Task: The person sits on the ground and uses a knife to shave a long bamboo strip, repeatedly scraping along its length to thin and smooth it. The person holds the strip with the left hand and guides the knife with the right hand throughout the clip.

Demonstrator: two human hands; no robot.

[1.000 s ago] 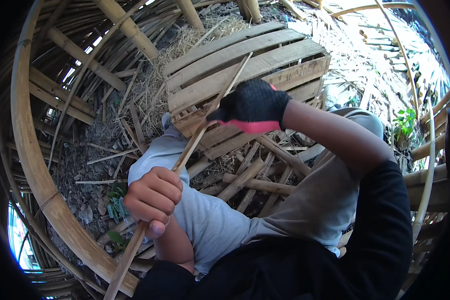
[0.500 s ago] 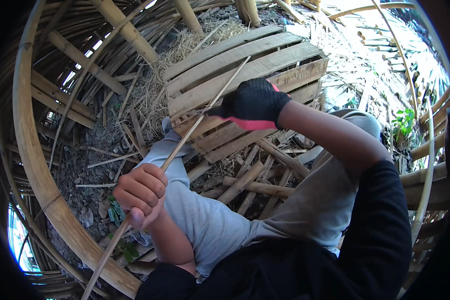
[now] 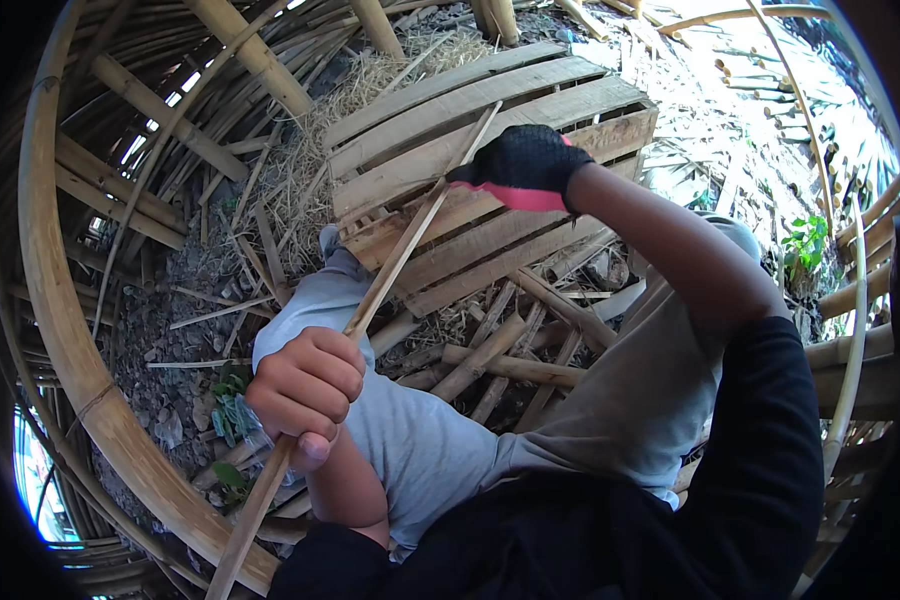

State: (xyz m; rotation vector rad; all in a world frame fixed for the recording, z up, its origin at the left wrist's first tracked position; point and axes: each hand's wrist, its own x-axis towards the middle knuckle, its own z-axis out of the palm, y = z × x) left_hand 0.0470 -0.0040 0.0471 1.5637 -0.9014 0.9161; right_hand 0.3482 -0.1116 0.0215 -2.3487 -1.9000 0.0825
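Note:
A long, thin bamboo strip [image 3: 402, 255] slants from the lower left up toward the slatted wooden crate [image 3: 490, 110]. My bare left hand [image 3: 308, 388] is wrapped in a fist around its lower part, above my left leg. Farther up, my right hand [image 3: 523, 168], in a black and pink glove, is closed with its fingertips against the strip. Whether a small tool is also inside the glove cannot be made out. The strip's far tip sticks out past the glove, over the crate's slats. Its near end runs out of the picture at the bottom.
My bent legs in grey trousers [image 3: 425, 425] lie below the strip. A thick curved bamboo pole [image 3: 80, 370] rises at the left. Cut bamboo pieces [image 3: 515, 370] lie beyond my lap, and dry straw [image 3: 370, 90] surrounds the crate's left side. A leafy plant [image 3: 805, 245] stands at the right.
My gloved right hand has moved up and away along the strip, toward its far tip. My left hand, still gripping, has shifted slightly right, and the strip now shows a broader face.

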